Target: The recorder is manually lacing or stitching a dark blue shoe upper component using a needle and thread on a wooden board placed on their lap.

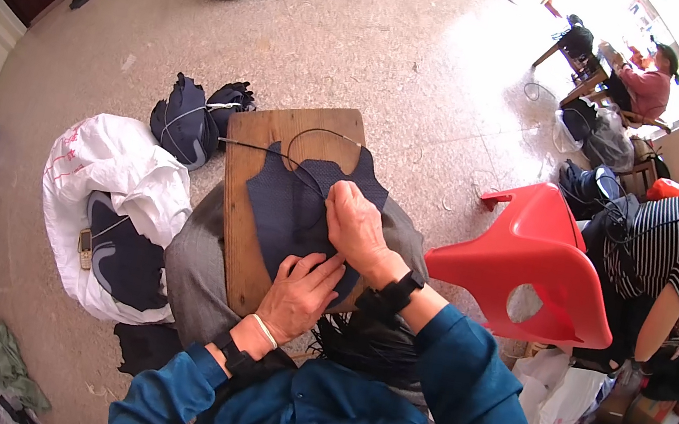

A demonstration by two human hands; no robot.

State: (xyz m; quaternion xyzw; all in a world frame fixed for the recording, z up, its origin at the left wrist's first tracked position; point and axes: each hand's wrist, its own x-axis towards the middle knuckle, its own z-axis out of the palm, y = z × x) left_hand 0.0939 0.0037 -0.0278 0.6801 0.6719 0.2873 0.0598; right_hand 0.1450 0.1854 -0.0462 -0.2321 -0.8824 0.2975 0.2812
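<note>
A dark navy piece of shaped fabric (273, 217) lies on a wooden board (235, 239) across my lap. My left hand (297, 297) rests on its near part, fingers laid against the cloth. Over the middle of the fabric my right hand (353, 225) is closed in a pinch, its wrist close to the left fingertips. A thin black cord (299, 170) with pale, stiff-looking ends curves over the fabric's far part and runs into the right hand's fingers. What else those fingers hold, if anything, is hidden.
At the left are a bundle of tied navy pieces (182, 125) and a white sack (124, 174) with more pieces and a small phone (86, 249). A red plastic stool (532, 255) stands at the right, beside a person in a striped shirt (661, 242). Farther off, another person sits at a table.
</note>
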